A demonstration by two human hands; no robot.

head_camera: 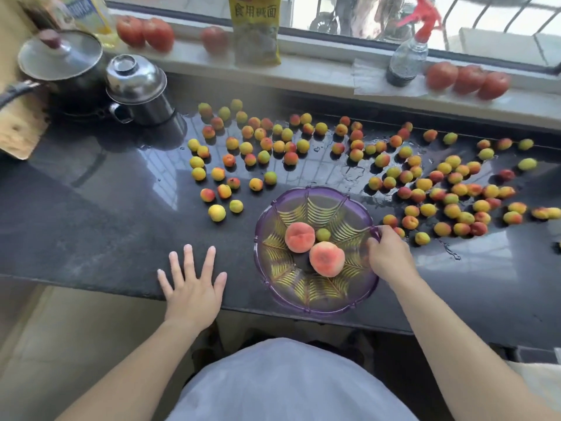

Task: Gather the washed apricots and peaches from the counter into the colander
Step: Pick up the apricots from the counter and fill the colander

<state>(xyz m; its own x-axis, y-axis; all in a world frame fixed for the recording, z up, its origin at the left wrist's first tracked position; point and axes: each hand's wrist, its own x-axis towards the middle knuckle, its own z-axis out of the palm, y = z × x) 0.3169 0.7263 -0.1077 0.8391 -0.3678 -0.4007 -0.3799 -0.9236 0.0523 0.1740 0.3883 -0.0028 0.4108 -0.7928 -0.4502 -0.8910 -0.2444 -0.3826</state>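
While the colander (315,250) sits at the counter's (91,226) front edge, we note our right hand (387,256) gripping its right rim, fingers curled over the lip. Our left hand (194,284) lies flat on the counter to its left, fingers spread, holding nothing. Inside the colander we find two peaches (327,258) and one small green apricot (323,234). Many apricots (452,189) are scattered over the wet counter behind and to both sides.
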